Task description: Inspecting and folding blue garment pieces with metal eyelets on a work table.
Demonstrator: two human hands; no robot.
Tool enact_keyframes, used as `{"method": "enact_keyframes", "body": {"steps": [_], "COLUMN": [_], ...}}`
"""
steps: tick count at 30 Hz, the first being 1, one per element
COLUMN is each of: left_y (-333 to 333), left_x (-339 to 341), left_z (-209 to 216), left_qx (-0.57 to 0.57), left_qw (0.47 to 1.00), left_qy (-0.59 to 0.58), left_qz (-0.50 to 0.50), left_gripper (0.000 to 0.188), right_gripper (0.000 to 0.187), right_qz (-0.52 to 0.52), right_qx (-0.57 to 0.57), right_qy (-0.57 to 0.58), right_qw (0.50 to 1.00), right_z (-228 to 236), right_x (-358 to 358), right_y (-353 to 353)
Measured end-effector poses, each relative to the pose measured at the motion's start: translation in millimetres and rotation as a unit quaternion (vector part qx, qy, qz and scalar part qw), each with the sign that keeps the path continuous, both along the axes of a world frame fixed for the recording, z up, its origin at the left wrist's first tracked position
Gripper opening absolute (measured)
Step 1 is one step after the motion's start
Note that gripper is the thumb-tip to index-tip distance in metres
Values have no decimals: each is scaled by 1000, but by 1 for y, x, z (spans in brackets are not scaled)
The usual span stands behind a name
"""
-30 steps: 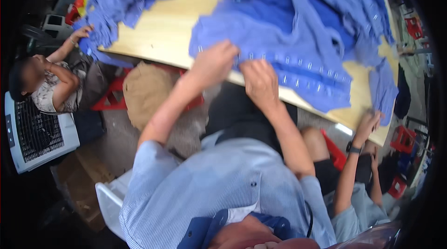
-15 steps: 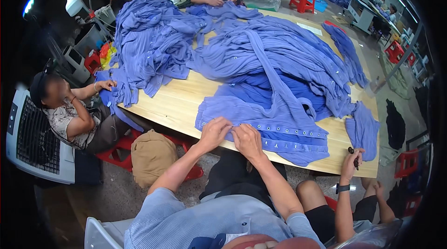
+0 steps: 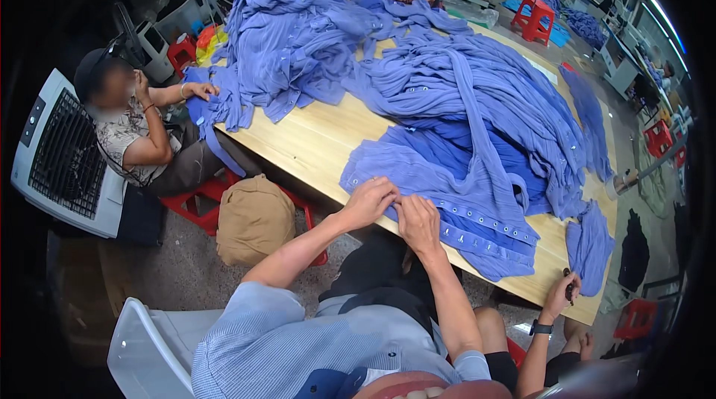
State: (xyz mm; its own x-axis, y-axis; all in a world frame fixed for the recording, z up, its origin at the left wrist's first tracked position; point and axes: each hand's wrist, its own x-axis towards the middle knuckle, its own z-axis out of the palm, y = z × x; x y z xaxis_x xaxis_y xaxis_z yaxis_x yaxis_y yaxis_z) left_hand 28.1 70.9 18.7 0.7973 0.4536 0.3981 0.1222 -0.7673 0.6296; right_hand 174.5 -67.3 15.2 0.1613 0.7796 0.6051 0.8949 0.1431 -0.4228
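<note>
A violet-blue crinkled garment (image 3: pixel 429 162) lies at the table's near edge. Along its front runs a strip of round metal fasteners (image 3: pixel 488 224), and a second strip shows below. My left hand (image 3: pixel 371 200) pinches the garment's near edge toward its left end. Right beside it, my right hand (image 3: pixel 419 223) has its fingers closed on the same edge, the fingertips of both hands nearly touching. What lies between the fingertips is hidden. The rest of the garment spreads away to the right, against a large heap of similar cloth (image 3: pixel 507 101).
Another tall cloth pile (image 3: pixel 291 33) stands at the far left of the wooden table (image 3: pixel 298 147). People sit left, opposite and right; the right one's hand (image 3: pixel 561 294) holds a small dark object. A brown bundle (image 3: pixel 256 220) rests by a red stool (image 3: pixel 194 209), near an air cooler (image 3: pixel 63 160).
The view has turned, so the table and piles appear shifted right and tilted. My two hands stay together on the garment's near edge.
</note>
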Motion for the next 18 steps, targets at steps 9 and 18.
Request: {"method": "enact_keyframes", "body": {"steps": [9,18], "left_y": [2,3], "left_x": [0,-1], "left_z": [-1,-5], "left_qx": [-46,-22], "left_qw": [998,999], "left_qy": [5,-17], "left_qz": [-31,-29], "left_gripper": [8,8], "right_gripper": [17,8], "right_qz": [1,24], "right_qx": [13,-2], "right_qy": [-21,-47], "right_qw": [1000,999], "right_z": [-2,7], "right_x": [6,15], "right_y": [2,9]}}
